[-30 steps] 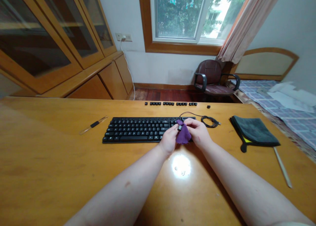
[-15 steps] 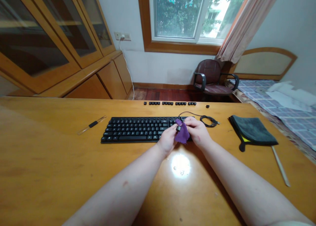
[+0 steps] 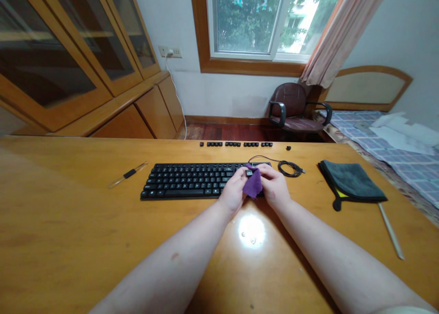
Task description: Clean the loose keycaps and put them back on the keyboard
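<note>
A black keyboard (image 3: 192,180) lies across the middle of the wooden desk (image 3: 68,222). Both my hands meet over its right end. My left hand (image 3: 233,190) pinches a small dark keycap (image 3: 248,172) at its fingertips. My right hand (image 3: 274,185) holds a small purple cloth (image 3: 253,184) against that keycap. The cloth hangs down between the two hands and hides the keys beneath.
A row of loose black keycaps (image 3: 236,144) lines the desk's far edge, with a single one (image 3: 288,147) to the right. The coiled keyboard cable (image 3: 290,168), a folded grey cloth (image 3: 351,181), a thin stick (image 3: 391,235) and a clear tool (image 3: 127,174) also lie here.
The hands have shifted only slightly; the purple cloth is drawn in closer round the keycap. The view has moved a little.
</note>
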Demonstrator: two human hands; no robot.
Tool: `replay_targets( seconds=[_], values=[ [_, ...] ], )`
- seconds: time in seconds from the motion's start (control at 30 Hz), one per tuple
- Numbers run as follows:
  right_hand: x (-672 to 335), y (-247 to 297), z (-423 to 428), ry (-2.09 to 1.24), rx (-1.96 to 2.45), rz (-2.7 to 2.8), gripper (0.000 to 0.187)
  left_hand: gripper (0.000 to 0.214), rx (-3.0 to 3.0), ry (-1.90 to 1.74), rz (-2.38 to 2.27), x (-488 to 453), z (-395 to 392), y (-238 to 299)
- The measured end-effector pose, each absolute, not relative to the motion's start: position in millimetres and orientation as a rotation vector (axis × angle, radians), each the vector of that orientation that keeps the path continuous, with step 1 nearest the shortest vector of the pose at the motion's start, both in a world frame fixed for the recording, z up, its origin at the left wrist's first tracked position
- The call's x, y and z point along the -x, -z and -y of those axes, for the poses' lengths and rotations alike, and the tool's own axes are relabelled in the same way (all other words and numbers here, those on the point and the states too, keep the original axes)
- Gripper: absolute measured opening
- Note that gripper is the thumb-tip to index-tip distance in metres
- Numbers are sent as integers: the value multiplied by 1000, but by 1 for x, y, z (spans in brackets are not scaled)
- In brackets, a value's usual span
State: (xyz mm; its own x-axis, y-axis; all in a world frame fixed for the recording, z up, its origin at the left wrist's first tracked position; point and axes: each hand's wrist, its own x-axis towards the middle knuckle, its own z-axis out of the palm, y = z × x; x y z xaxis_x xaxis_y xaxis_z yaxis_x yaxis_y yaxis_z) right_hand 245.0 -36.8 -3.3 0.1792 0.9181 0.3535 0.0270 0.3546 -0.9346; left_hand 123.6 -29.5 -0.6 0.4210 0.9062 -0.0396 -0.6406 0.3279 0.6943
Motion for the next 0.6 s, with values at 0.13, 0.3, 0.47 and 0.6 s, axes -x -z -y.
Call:
replay_targets(
  seconds=[0.13, 0.3, 0.47, 0.6],
  values=[
    [-243, 5, 38, -793, 1021, 1248, 21, 28, -692, -1021, -489, -125, 30, 2],
    [-243, 2, 39, -729, 1032, 1231, 10, 27, -733, -1028, -516, -124, 29, 4],
    [-244, -2, 40, -676, 1045, 1262, 6, 24, -755, -1065, -510, -123, 28, 5],
    [-243, 0, 40, -721, 987, 1282, 9, 20, -807, -1035, -519, -123, 28, 6]
  ],
)
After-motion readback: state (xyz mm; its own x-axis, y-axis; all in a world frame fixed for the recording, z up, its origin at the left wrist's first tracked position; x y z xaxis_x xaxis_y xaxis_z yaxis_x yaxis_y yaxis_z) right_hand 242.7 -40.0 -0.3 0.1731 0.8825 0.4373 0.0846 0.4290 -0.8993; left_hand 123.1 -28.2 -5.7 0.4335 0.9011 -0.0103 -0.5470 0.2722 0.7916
